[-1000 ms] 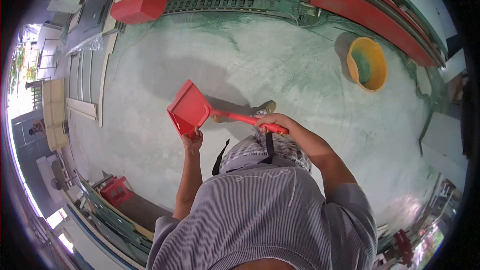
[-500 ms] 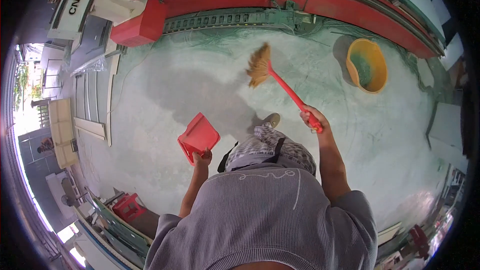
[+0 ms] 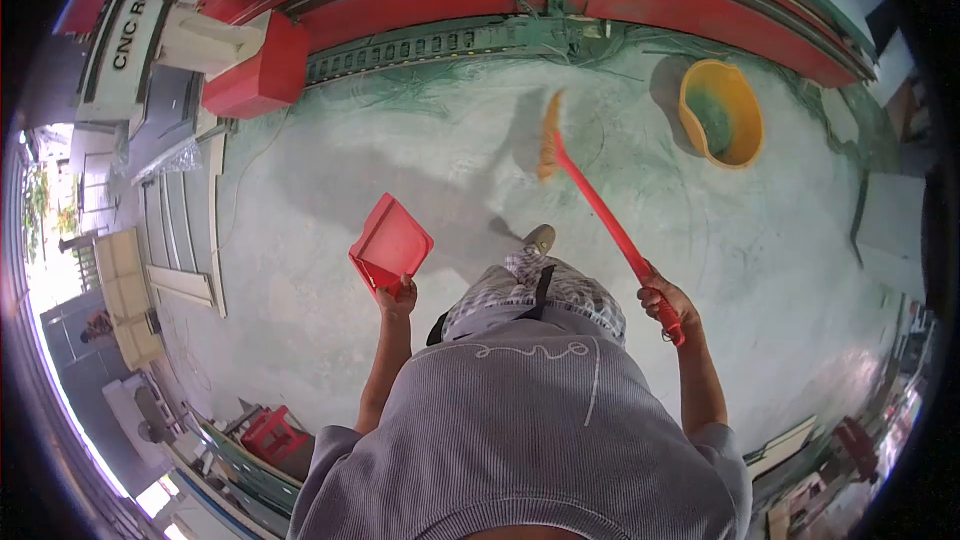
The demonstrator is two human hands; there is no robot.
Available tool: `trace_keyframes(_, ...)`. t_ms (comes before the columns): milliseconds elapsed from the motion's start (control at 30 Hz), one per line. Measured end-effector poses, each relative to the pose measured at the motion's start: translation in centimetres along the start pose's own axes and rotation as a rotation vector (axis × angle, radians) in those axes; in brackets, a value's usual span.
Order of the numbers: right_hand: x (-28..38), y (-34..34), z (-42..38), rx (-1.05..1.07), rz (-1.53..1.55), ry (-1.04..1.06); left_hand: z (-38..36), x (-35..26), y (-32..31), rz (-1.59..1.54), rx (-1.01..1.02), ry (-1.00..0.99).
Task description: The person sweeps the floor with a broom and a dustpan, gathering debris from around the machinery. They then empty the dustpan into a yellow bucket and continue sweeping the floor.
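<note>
My left hand (image 3: 397,297) is closed on the near end of a red dustpan (image 3: 395,245), which I hold out in front of me on the left. Closed round the lower part of a long red handle, my right hand (image 3: 668,302) holds a broom (image 3: 608,223) out to the right. The straw bristles (image 3: 550,137) point away from me over the pale floor and look narrow and slightly blurred. One shoe (image 3: 540,238) shows on the floor between the two tools.
A yellow bin (image 3: 722,113) with greenish dust inside stands at the right. Across the far side runs a red machine (image 3: 440,8) with a green cable chain (image 3: 430,52) at its foot. Boards (image 3: 180,284) lie on the left, and a red stool (image 3: 273,432) is behind them.
The right hand has drawn back towards me and outward, and the broom head has turned edge-on. The dustpan has risen slightly in view. The bin and machine have shifted a little with the camera.
</note>
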State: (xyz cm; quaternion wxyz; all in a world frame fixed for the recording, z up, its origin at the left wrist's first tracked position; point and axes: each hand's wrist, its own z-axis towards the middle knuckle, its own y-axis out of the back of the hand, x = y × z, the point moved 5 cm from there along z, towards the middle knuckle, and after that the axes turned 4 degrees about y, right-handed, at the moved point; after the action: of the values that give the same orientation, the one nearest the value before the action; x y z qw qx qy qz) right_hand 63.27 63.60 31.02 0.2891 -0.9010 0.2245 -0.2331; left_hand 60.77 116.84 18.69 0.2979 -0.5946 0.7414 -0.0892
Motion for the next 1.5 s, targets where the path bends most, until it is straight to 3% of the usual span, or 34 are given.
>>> trace_keyframes(200, -0.1, -5.1, 2.9, 0.208, -0.196, -0.154, -0.9, -1.1, -2.3, -0.044, -0.06, -0.043)
trace_keyframes(300, -0.5, -7.2, 6.3, 0.277, -0.354, -0.246, 0.1, -1.8, -0.5, -0.173, -0.034, 0.033)
trace_keyframes(433, -0.5, -11.8, 9.4, 0.525, -0.49, -0.148, 0.9, -1.8, 2.4, -0.201, -0.084, -0.047)
trace_keyframes(500, -0.9, -13.0, 10.8, 0.5, -0.574, -0.191, 0.9, -2.0, 3.8, -0.176, -0.099, -0.1)
trace_keyframes(633, -3.1, -15.1, 13.3, 0.621, -0.728, -0.23, 1.5, -1.8, 9.6, -0.337, -0.263, -0.051)
trace_keyframes(700, -5.6, -15.2, 15.5, 0.719, -0.758, -0.417, 2.2, -1.6, 12.1, -0.463, -0.302, -0.047)
trace_keyframes(733, -6.5, -15.1, 17.2, 0.721, -0.764, -0.422, -0.5, -0.6, 10.5, -0.488, -0.408, -0.155)
trace_keyframes(767, -8.5, -16.3, 19.3, 0.734, -0.762, -0.442, 0.0, -2.1, 12.0, -0.59, -0.355, -0.012)
trace_keyframes(833, -12.7, -20.4, 24.6, 0.745, -0.754, -0.452, -2.7, -6.7, 8.8, -0.409, -0.247, -0.141)
trace_keyframes(867, -14.8, -21.8, 26.8, 0.659, -0.601, -0.552, -1.6, -8.9, 10.0, -0.405, -0.241, -0.151)
trace_keyframes(900, -16.5, -23.0, 29.3, 0.574, -0.447, -0.643, 0.6, -10.9, 12.7, -0.553, -0.205, -0.048)
trace_keyframes(967, -18.5, -24.9, 33.3, 0.729, -0.426, -0.742, 1.5, -14.7, 13.9, -0.677, -0.166, 0.04)
trace_keyframes(1033, -18.9, -26.9, 36.9, 0.708, -0.717, -0.637, 1.4, -18.8, 14.0, -0.475, -0.167, -0.056)
trace_keyframes(1067, -18.4, -28.3, 36.7, 0.56, -0.555, -0.525, 1.4, -19.9, 13.6, -0.373, -0.165, -0.097)
trace_keyframes(1100, -18.8, -28.5, 38.3, 0.567, -0.536, -0.521, 1.5, -20.9, 13.2, -0.272, -0.166, -0.133)
trace_keyframes(1167, -18.6, -25.8, 43.9, 0.466, -0.137, -0.239, 1.5, -22.7, 12.7, -0.075, -0.17, -0.192)
trace_keyframes(1200, -17.9, -25.0, 44.1, 0.455, -0.123, -0.237, 2.8, -23.7, 13.6, -0.279, -0.318, -0.026)
trace_keyframes(1267, -15.5, -25.9, 44.3, 0.489, 0.427, -0.399, 3.7, -25.9, 10.5, -0.236, -0.338, -0.063)
trace_keyframes(1400, -12.6, -24.8, 41.4, 0.687, 0.484, -0.287, 4.1, -26.6, 5.2, -0.146, -0.324, -0.163)
trace_keyframes(1500, -11.8, -25.0, 40.8, 0.529, 0.743, -0.253, 6.5, -27.7, 2.5, -0.067, -0.238, -0.175)
